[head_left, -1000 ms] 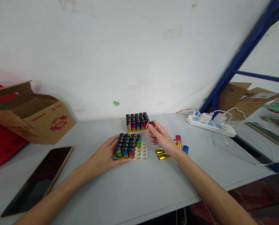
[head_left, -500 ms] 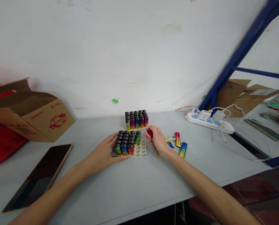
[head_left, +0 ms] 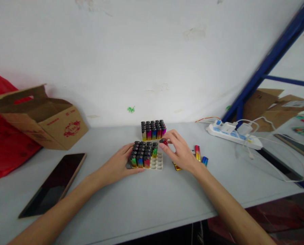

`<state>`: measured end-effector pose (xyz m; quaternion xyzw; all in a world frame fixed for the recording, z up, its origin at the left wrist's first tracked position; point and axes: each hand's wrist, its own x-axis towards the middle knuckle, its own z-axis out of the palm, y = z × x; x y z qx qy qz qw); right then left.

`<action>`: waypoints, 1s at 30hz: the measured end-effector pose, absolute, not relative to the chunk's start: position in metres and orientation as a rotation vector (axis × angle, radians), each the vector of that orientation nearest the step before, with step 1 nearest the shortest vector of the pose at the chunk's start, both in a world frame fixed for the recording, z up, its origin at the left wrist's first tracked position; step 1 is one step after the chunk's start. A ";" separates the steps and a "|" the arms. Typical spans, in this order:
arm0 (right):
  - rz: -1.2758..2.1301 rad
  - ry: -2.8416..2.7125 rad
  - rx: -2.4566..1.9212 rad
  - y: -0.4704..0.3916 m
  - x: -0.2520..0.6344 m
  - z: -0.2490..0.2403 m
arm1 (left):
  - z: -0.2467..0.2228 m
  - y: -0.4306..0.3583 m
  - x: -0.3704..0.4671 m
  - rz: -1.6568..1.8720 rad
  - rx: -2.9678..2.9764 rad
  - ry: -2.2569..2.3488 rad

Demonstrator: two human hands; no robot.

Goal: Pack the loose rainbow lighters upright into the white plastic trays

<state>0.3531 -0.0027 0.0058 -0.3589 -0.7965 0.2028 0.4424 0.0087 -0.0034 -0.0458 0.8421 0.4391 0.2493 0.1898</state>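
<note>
My left hand [head_left: 117,161] curls round the left side of a pale lighter tray [head_left: 156,164], thumb along its front. Black-topped, rainbow-coloured lighters [head_left: 140,156] stand upright in the tray's left columns, while several cells at its right front are bare. Between thumb and fingertips, my right hand [head_left: 180,149] pinches a red lighter [head_left: 164,141] at the tray's back right corner. Its lower end is hidden, so I cannot tell how deep it sits. Beside that hand lie a red-and-yellow lighter [head_left: 197,153], a blue lighter [head_left: 205,160] and gold ones [head_left: 176,166], partly covered.
Behind the tray stands a second block of upright lighters [head_left: 154,132], close to the wall. A black-screened tablet [head_left: 53,183] and a cardboard box [head_left: 62,126] are on the left. On the right lies a white power strip [head_left: 235,135] with trailing cables, near a blue metal frame [head_left: 263,73].
My right hand has turned from a closed grip to a fingertip pinch, with the red lighter now at the tray's back right corner. My left hand stays on the tray. The view has shifted slightly.
</note>
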 end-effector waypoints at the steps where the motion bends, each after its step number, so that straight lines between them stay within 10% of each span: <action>1: 0.478 -2.004 -0.873 -0.003 0.354 0.006 | -0.046 -0.003 0.009 0.710 2.369 1.230; 30: 0.355 -2.517 -1.269 0.006 0.337 0.008 | -0.059 0.003 -0.001 0.722 2.385 1.221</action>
